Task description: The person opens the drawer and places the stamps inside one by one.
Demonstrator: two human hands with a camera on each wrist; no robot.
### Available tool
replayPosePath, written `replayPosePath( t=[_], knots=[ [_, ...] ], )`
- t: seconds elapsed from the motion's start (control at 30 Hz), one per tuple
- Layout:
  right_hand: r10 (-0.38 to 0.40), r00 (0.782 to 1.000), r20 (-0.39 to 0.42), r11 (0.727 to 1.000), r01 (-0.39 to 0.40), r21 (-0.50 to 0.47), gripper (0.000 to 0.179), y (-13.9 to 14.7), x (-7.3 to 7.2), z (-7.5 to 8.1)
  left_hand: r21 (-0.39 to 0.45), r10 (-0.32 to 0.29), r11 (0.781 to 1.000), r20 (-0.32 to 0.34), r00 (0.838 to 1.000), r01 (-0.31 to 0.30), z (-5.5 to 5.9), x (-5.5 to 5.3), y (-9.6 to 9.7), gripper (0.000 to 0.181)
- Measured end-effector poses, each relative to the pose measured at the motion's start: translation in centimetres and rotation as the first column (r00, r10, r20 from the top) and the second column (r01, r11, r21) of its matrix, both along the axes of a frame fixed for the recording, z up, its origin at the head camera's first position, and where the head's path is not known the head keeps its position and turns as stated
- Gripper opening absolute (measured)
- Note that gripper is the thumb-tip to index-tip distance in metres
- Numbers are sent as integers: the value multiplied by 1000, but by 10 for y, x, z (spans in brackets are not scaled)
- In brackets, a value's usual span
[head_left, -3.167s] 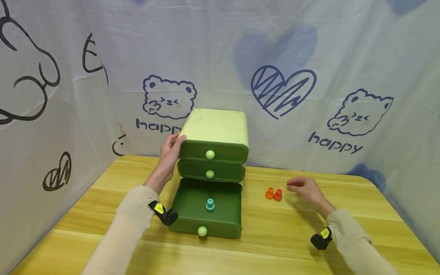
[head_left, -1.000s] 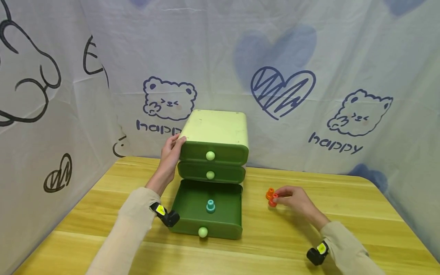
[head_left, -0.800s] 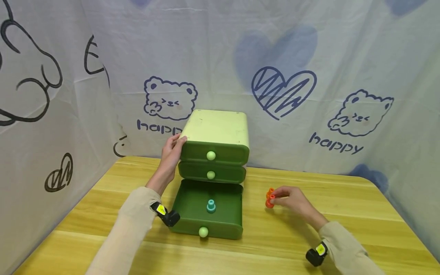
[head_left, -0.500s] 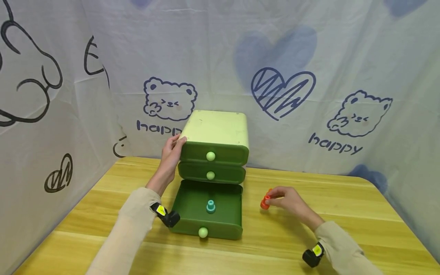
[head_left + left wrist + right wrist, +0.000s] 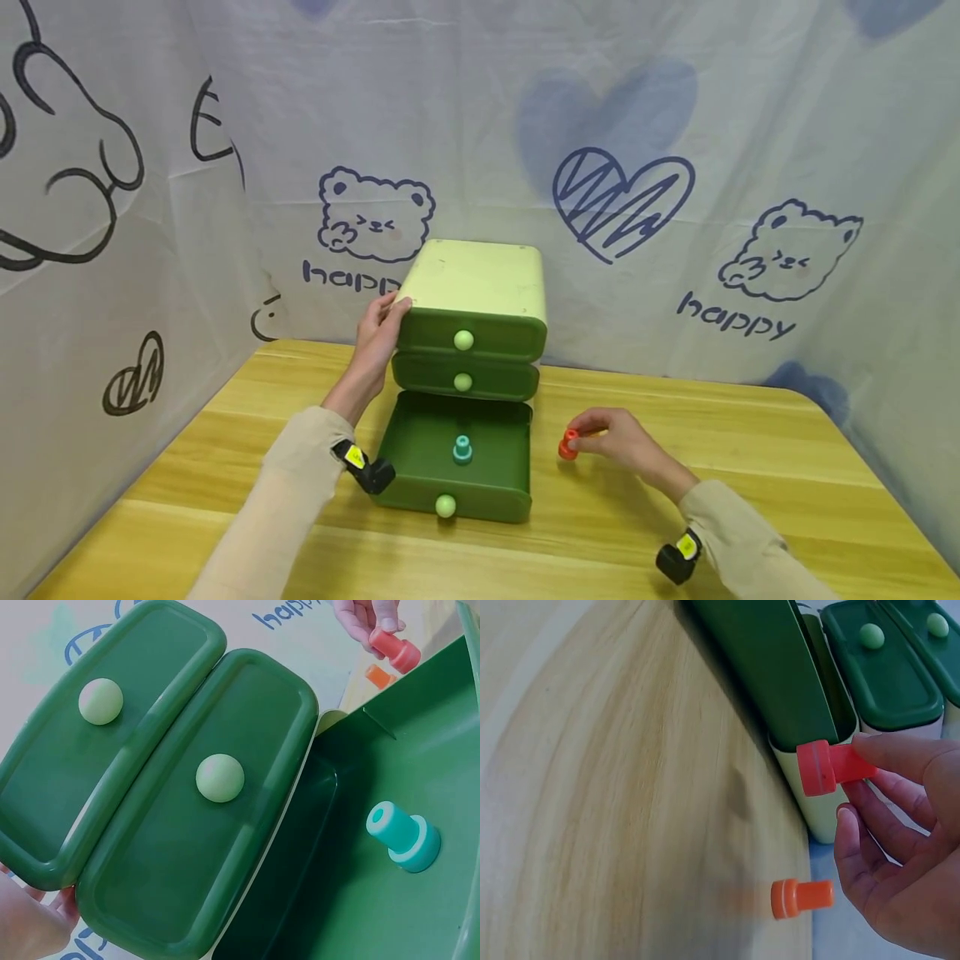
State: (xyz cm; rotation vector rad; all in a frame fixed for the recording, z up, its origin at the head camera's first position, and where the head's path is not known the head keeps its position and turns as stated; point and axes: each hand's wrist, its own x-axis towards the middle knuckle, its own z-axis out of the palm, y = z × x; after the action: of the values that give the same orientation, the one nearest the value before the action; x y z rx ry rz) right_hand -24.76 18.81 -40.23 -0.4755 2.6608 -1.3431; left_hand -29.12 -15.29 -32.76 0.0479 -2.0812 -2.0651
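Observation:
My right hand pinches a red stepped peg between thumb and fingers, beside the right wall of the pulled-out bottom drawer. My left hand grips the upper left side of the small drawer cabinet, thumb at its front corner. The cabinet has a pale yellow-green shell and green drawers with round knobs. In the bottom drawer stands a teal stepped peg. An orange stepped peg appears in both wrist views; in the head view my right hand hides it.
The upper drawer and middle drawer are closed. Everything stands on a wood-grain table. A pale printed cloth hangs close behind the cabinet and along the sides.
My right hand has come in from the right, taken the red peg from beside the orange one and carried it left toward the drawer. My left hand has stayed on the cabinet.

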Motion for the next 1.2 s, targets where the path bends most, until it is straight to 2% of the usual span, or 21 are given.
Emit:
replayPosePath(
  t=[0.47, 0.87, 1.2],
  knots=[
    [105, 992, -63, 992, -101, 70, 18, -16, -3, 18, -10, 1, 1000, 4, 1000, -1, 0, 0, 0, 59],
    [212, 974, -82, 968, -197, 156, 14, -36, -12, 34, -12, 2, 1000, 7, 1000, -2, 2, 0, -1, 59],
    [289, 955, -73, 948, -274, 163, 16, -57, -11, 33, -9, -5, 1000, 3, 1000, 5, 1, 1, -1, 58]
  ],
)
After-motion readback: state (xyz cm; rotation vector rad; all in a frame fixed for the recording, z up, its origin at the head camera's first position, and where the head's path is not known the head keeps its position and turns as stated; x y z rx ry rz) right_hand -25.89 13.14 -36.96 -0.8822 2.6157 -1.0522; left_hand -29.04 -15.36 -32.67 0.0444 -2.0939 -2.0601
